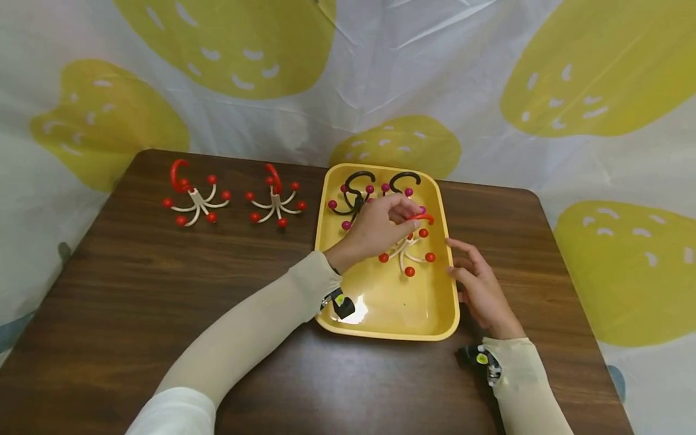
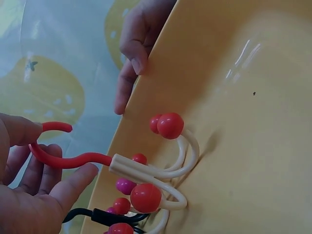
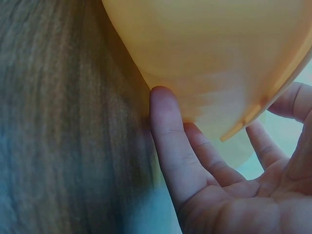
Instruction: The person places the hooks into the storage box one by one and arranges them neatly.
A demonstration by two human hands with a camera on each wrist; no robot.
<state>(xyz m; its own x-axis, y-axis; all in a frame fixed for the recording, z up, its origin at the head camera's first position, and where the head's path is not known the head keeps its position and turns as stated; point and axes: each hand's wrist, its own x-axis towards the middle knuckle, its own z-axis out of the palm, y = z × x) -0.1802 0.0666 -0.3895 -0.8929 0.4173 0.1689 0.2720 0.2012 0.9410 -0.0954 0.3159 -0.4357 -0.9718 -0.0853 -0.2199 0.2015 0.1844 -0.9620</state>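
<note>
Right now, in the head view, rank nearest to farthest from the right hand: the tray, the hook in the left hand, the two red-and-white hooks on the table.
1. Tray: touching the right hand.
2. Held hook: in the left hand.
3. Closer hook: on the table, left of the tray.
4. Leftmost hook: farther left on the table.

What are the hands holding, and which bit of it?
The left hand holds a white hanger by its red hook. The right hand touches the outer side of the yellow tray, with no clear grip on it.
</note>
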